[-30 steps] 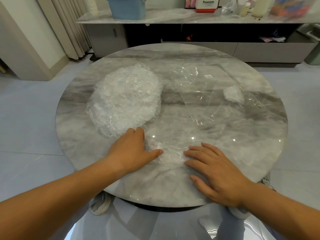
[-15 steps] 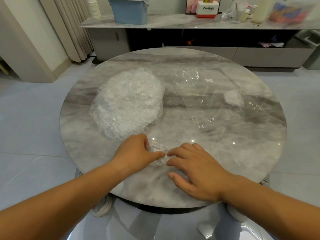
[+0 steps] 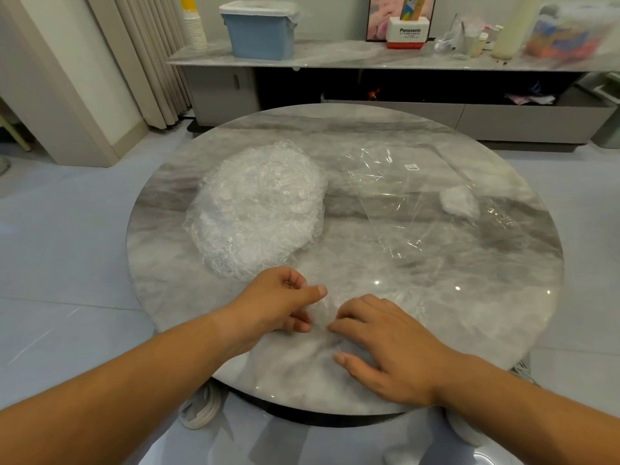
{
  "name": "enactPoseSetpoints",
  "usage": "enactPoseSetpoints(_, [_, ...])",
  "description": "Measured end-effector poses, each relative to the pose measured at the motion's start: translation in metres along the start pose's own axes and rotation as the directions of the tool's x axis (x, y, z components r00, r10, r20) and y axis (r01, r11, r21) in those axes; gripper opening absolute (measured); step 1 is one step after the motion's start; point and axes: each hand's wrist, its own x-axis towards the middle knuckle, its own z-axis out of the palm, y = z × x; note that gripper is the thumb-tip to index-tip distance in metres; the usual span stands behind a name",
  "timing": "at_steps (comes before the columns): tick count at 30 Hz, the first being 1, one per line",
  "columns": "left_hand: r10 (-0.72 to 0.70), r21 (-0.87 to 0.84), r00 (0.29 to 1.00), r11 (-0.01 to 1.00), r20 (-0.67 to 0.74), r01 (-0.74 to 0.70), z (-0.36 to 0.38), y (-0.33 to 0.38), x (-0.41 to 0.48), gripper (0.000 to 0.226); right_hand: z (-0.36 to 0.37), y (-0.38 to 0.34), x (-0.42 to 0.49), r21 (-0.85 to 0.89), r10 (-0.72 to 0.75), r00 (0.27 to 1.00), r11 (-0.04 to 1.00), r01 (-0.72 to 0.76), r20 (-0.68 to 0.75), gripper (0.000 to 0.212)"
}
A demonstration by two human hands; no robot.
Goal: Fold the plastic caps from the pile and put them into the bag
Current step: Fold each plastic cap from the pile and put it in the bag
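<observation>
A pile of crinkled clear plastic caps point(image 3: 258, 209) lies on the left half of the round marble table point(image 3: 486, 297). One thin clear cap point(image 3: 320, 312) is bunched between my hands near the front edge. My left hand point(image 3: 278, 303) pinches it with thumb and curled fingers. My right hand point(image 3: 385, 340) has its fingertips curled onto the cap's right side, thumb on the table. A flat clear bag point(image 3: 412, 203) lies on the right half, with a small folded white cap point(image 3: 459, 201) inside it.
Behind the table runs a long low cabinet point(image 3: 369, 58) carrying a blue lidded bin point(image 3: 260, 31), stacked paper cups point(image 3: 194, 28), a Panasonic box point(image 3: 407, 33) and bottles. Curtains hang at the back left. Grey tiled floor surrounds the table.
My right hand slid left from lying flat on the table until its fingers met the left hand, gathering the spread cap into a bunch. The left hand's fingers curled onto it.
</observation>
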Motion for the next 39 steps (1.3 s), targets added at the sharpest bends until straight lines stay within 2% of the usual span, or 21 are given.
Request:
enactPoseSetpoints(4, [0.016, -0.189, 0.992, 0.982, 0.122, 0.008, 0.008, 0.0, -0.002, 0.032, -0.007, -0.001, -0.009, 0.079, 0.015, 0.998, 0.997, -0.01, -0.066, 0.041])
enactPoseSetpoints(7, [-0.011, -0.267, 0.989, 0.962, 0.15, 0.052, 0.013, -0.001, -0.001, 0.035, -0.012, 0.002, -0.019, 0.122, 0.059, 0.982, 0.992, -0.038, -0.18, 0.03])
enactPoseSetpoints(10, [-0.014, -0.215, 0.985, 0.975, 0.171, 0.051, 0.017, -0.003, 0.001, 0.022, -0.013, 0.007, -0.029, 0.102, 0.091, 0.952, 0.993, -0.064, -0.291, 0.026])
enactPoseSetpoints(12, [-0.022, -0.176, 0.981, 0.983, 0.194, 0.057, 0.02, -0.004, 0.002, 0.022, -0.013, 0.008, -0.034, 0.082, 0.072, 0.94, 0.995, -0.047, -0.334, 0.029])
enactPoseSetpoints(14, [-0.035, -0.164, 0.975, 0.984, 0.219, 0.072, 0.024, -0.003, 0.002, 0.024, -0.012, 0.007, -0.036, 0.04, 0.013, 0.952, 0.999, -0.001, -0.306, 0.035])
enactPoseSetpoints(16, [-0.042, -0.162, 0.97, 0.983, 0.239, 0.082, 0.027, 0.0, 0.002, 0.024, -0.01, 0.007, -0.036, -0.016, -0.018, 0.976, 1.0, 0.015, -0.215, 0.041])
enactPoseSetpoints(20, [-0.061, -0.164, 0.97, 0.981, 0.234, 0.101, 0.028, 0.001, 0.004, 0.024, -0.001, 0.017, -0.038, -0.097, 0.072, 0.991, 0.992, -0.083, -0.111, 0.039])
enactPoseSetpoints(24, [-0.051, -0.151, 0.984, 0.986, 0.171, 0.077, 0.029, 0.005, 0.008, 0.019, 0.003, 0.024, -0.038, -0.098, 0.098, 0.989, 0.989, -0.109, -0.107, 0.04])
enactPoseSetpoints(25, [-0.025, -0.106, 0.993, 0.994, 0.117, 0.038, 0.029, 0.006, 0.011, 0.02, 0.003, 0.025, -0.038, -0.093, 0.098, 0.989, 0.99, -0.109, -0.113, 0.041])
enactPoseSetpoints(27, [0.085, 0.126, 0.996, 0.988, -0.004, -0.084, 0.03, 0.008, 0.019, 0.024, 0.003, 0.025, -0.038, -0.081, 0.098, 0.989, 0.991, -0.108, -0.115, 0.042])
enactPoseSetpoints(29, [0.211, 0.408, 0.977, 0.896, -0.04, -0.177, 0.034, 0.011, 0.027, 0.029, 0.001, 0.025, -0.039, -0.065, 0.091, 0.99, 0.993, -0.098, -0.112, 0.042])
enactPoseSetpoints(31, [0.257, 0.587, 0.966, 0.78, 0.013, -0.215, 0.038, 0.016, 0.033, 0.036, -0.002, 0.027, -0.04, -0.035, 0.072, 0.991, 0.996, -0.076, -0.108, 0.042])
enactPoseSetpoints(33, [0.239, 0.676, 0.968, 0.701, 0.079, -0.228, 0.043, 0.022, 0.039, 0.039, -0.005, 0.029, -0.042, -0.003, 0.049, 0.994, 0.999, -0.05, -0.095, 0.041])
enactPoseSetpoints(36, [0.163, 0.746, 0.979, 0.635, 0.124, -0.2, 0.049, 0.028, 0.043, 0.036, -0.005, 0.032, -0.044, 0.062, 0.03, 0.994, 0.998, -0.024, -0.101, 0.038])
enactPoseSetpoints(39, [0.124, 0.779, 0.983, 0.601, 0.134, -0.182, 0.051, 0.024, 0.043, 0.031, -0.008, 0.033, -0.044, 0.306, 0.157, 0.971, 0.947, -0.097, -0.18, 0.034])
